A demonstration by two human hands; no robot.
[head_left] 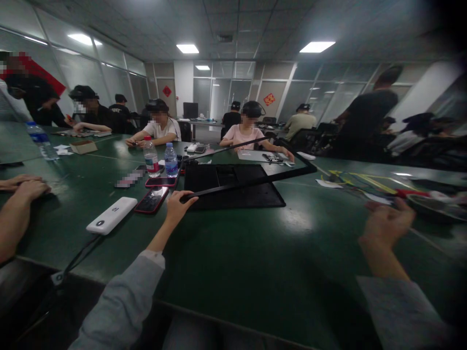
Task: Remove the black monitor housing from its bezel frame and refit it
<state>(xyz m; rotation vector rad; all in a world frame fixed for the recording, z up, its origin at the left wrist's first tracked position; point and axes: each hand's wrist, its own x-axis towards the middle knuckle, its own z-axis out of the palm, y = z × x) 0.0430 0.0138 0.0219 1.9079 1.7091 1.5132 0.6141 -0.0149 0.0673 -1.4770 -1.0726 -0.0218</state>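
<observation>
My left hand (178,204) is closed on the near corner of a thin black rectangular frame (239,185), like a screen bezel. The frame is tilted, its far side raised off the table. Partly beneath it lies a flat black panel (251,197) with a recessed middle, like the back cover of a screen. Off to the right, my right hand (388,221) is raised with bent fingers, blurred by motion. It is close to a dark bowl (438,210) and a red item (410,193); whether it touches or holds anything cannot be made out.
On the green table (233,257), left of the panel, are a white power bank (112,215) with a cable, a red-edged phone (152,199) and two bottles (152,158). Yellow strips (359,180) lie at right. Another person's hands (27,187) rest at left; people sit opposite.
</observation>
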